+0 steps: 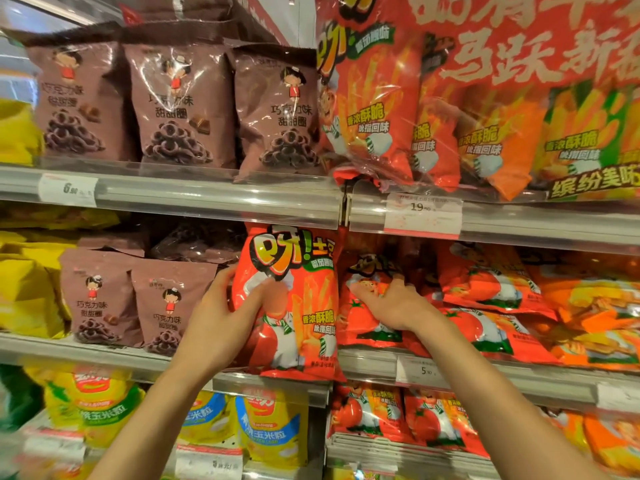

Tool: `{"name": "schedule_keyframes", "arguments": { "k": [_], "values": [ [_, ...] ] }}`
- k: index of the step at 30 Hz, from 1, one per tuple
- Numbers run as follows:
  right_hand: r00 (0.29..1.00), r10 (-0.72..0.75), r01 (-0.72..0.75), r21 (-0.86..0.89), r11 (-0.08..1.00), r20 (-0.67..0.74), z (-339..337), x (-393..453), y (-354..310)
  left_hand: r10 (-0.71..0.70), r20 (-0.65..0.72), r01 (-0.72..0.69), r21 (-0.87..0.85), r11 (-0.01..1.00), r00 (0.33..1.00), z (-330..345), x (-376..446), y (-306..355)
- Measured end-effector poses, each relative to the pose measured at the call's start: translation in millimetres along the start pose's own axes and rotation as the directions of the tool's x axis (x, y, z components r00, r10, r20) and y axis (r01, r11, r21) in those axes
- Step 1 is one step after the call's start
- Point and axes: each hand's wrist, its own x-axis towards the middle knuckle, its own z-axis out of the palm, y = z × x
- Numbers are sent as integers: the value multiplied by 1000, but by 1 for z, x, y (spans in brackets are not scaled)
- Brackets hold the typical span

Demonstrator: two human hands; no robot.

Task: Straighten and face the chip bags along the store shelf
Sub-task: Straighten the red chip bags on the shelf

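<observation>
A tall red chip bag (304, 296) stands upright at the front of the middle shelf (485, 374), its label facing me. My left hand (225, 310) grips its left edge, thumb across the front and fingers behind. My right hand (391, 303) lies with fingers spread on a second red bag (363, 327) that leans back just to the right of the tall one. More red bags (485, 289) lie flat and overlapping further right.
Brown chocolate-ring bags (138, 306) stand left of the red bag, and several more line the upper shelf (180, 109). Large red and orange multipacks (433, 116) fill the upper right. Yellow bags (263, 427) sit on the lower shelf. Price tags (422, 213) hang on the rails.
</observation>
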Motion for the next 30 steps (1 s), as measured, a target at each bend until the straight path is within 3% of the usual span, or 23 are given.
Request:
{"name": "schedule_keyframes", "arguments": {
  "k": [6,15,17,24,27,30],
  "values": [
    [974,-70,93,101,990,-214,15,-3,9,-6,1,6,-3,1000,1000,-5,-2,-3],
    [809,-166,314,175,933,-564,28,17,3,-5,6,5,-7,1000,1000,-8,-5,-1],
    [827,-172,307,173,936,-535,32,26,1,-9,6,9,0,1000,1000,-7,-6,0],
    [968,38,-14,96,995,-247,33,46,16,-13,7,13,13,1000,1000,-6,-6,0],
    [980,26,10,185,983,-195,27,43,18,-7,-1,7,11,1000,1000,-2,-5,-2],
    [962,1,69,247,967,-274,25,45,17,0,-18,1,8,1000,1000,1,-4,-2]
  ]
}}
